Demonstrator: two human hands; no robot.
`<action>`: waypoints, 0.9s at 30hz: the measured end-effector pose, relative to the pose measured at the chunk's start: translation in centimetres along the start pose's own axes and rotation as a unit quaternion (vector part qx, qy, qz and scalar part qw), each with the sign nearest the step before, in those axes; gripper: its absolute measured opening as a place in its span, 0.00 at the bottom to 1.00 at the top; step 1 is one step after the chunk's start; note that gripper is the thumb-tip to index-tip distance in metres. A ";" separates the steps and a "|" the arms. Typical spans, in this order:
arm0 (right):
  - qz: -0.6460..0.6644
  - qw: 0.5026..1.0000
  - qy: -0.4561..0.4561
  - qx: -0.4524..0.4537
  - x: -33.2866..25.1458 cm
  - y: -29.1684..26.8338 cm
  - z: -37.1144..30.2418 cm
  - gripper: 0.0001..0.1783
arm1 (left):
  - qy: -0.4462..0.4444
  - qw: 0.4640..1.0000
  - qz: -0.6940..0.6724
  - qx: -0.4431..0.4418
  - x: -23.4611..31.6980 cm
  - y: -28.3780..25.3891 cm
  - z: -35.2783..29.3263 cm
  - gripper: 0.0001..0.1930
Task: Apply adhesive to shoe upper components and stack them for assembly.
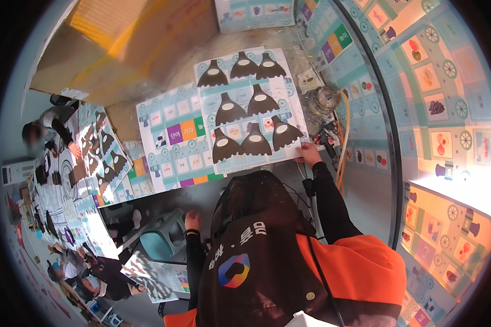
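My right hand grips the lower right corner of a white printed board, with its thumb and fingers closed on the edge. Rows of dark brown flared pieces lie on this board, each with a narrow neck, a scalloped lower edge and a pale oval. Away from the board, my left hand hangs low beside my dark apron, its fingers curled in with nothing visible in them.
Under the board lies a larger printed sheet on the table. A metal part and a yellow hose sit at the right. A teal stool stands to my left. Other people work at a table farther left. Printed panels line the right side.
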State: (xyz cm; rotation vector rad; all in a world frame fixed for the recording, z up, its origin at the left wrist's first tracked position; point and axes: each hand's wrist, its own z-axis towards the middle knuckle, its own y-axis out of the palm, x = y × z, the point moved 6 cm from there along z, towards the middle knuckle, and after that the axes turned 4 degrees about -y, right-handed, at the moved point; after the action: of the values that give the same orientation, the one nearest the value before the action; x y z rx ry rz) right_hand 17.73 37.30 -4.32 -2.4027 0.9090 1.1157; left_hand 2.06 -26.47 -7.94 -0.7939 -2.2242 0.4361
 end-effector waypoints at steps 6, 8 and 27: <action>-0.382 0.853 -0.264 0.237 -11.0 2.5 -0.8 0.13 | -0.014 1.000 0.007 -0.017 0.4 0.6 -0.2 0.23; -0.315 0.882 -0.303 0.178 -14.0 6.6 2.8 0.14 | 0.026 0.998 0.059 0.018 -1.2 0.0 0.1 0.22; -0.328 0.926 -0.147 0.117 -16.0 4.6 16.8 0.11 | -0.040 0.997 -0.059 0.014 1.9 1.5 -3.6 0.21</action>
State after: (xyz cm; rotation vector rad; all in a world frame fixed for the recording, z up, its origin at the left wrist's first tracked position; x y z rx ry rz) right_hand -2.50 49.46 -2.84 -2.0206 0.0994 0.9836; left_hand 4.21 -23.82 -5.26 -0.6372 -2.3191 0.4474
